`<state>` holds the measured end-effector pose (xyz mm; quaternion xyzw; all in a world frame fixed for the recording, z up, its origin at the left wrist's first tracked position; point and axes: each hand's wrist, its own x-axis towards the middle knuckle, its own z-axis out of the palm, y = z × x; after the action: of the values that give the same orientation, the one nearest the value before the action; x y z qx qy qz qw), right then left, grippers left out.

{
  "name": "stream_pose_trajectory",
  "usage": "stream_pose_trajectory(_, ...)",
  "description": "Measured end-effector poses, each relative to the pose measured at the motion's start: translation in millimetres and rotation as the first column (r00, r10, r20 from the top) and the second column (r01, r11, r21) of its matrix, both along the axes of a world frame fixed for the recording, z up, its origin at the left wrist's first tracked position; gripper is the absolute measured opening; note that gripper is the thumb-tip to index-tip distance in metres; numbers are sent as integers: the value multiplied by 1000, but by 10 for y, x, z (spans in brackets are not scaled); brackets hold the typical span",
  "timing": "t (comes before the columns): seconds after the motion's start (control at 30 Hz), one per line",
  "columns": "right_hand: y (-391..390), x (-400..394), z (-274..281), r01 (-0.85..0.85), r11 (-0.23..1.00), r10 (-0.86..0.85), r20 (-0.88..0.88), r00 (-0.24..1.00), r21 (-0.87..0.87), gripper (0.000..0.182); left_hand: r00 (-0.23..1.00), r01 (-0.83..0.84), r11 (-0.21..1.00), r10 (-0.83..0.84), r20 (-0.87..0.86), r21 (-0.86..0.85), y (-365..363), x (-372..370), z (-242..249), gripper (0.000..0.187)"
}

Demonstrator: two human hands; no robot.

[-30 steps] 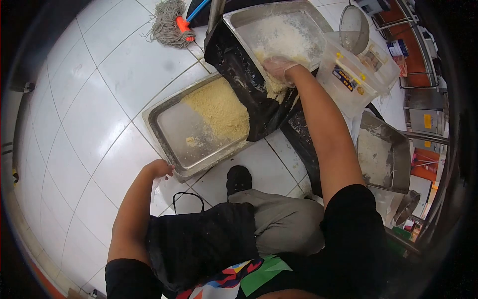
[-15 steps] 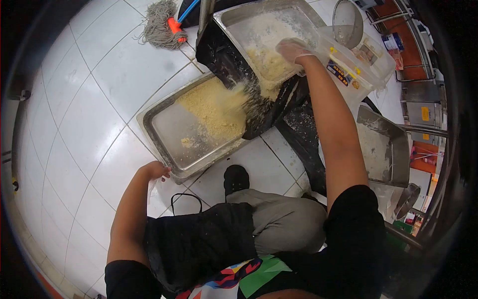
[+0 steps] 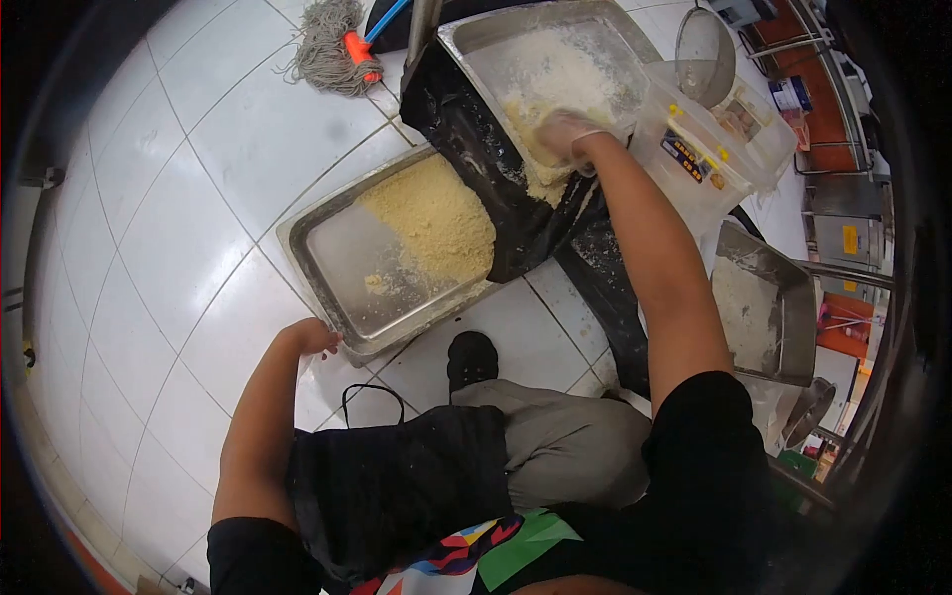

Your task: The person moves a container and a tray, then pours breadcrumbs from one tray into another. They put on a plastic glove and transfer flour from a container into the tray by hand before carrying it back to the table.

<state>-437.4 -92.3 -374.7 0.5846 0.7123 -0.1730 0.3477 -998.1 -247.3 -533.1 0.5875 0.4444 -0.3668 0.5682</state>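
Observation:
My right hand [image 3: 572,135], in a clear plastic glove, is in the upper metal tray [image 3: 471,50] at its near end, against the yellow crumbly flour mix there. Its fingers are smeared by motion. White flour [image 3: 575,69] covers the farther part of that tray. Lower left, a second metal tray [image 3: 332,317] holds a heap of yellow crumbs [image 3: 436,218] at its right side. My left hand [image 3: 315,338] is closed at the near left corner of this tray, its fingers curled at the rim.
Black plastic sheeting [image 3: 461,149] hangs between the trays. Right of them stand a clear plastic bin [image 3: 689,149], a sieve [image 3: 706,55] and a deep floury metal pan [image 3: 793,327]. A mop [image 3: 332,55] lies on the white-tiled floor, upper left.
Falling yellow crumbs have settled into the lower tray, where the heap has grown. My right hand has shifted slightly left and nearer in the upper tray. My left hand stays at the corner.

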Motion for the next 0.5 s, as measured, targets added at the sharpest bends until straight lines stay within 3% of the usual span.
stream_pose_trajectory(0.03, -8, -55, -3, 121, 993, -120, -80, 990, 2, 19, 999, 49, 999, -49, 16, 5, 13, -23, -37, 50)
stream_pose_trajectory(0.07, -9, -108, -26, 353, 936, -349, -195, 917, -15, 20, 995, 96, 995, -97, 29, 11, 26, -38, -82, 50)
stream_pose_trajectory(0.13, -36, -115, -43, 316, 948, -294, -297, 909, 29, 24, 989, 149, 989, -149, 17, 3, 69, 26, 22, 51)
stream_pose_trajectory(0.17, -67, -90, -27, 46, 993, -16, -265, 964, 110, 27, 985, 174, 985, -174, 9, -2, 84, 53, 77, 51)
stream_pose_trajectory(0.2, -100, -53, -22, -229, 957, 264, -211, 941, 178, 30, 985, 172, 985, -172, 7, -10, 94, 89, 138, 51)
stream_pose_trajectory(0.27, -211, 131, -131, -92, 941, 234, -429, 873, 327, 33, 986, 167, 986, -166, 5, -26, 112, 136, 212, 50)
stream_pose_trajectory(0.33, -278, -9, 47, 199, 958, -29, -621, 783, 207, 32, 997, 67, 997, -68, -19, -48, 80, 56, 38, 50)
stream_pose_trajectory(0.37, -315, -87, 246, 391, 920, -288, -658, 696, 12, 30, 999, 13, 998, -15, -31, -60, 36, 0, -53, 50)
stream_pose_trajectory(0.4, -338, -218, 494, 551, 816, -520, -640, 566, -175, 27, 997, 77, 997, -77, -26, -25, 47, 14, -1, 50)
stream_pose_trajectory(0.47, -489, -370, 750, 601, 728, -627, -674, 391, -329, 31, 977, 212, 976, -211, -23, 50, 102, 109, 199, 51)
stream_pose_trajectory(0.5, -519, -394, 816, 616, 675, -675, -677, 293, -407, 33, 979, 201, 978, -201, -19, 49, 111, 104, 151, 52)
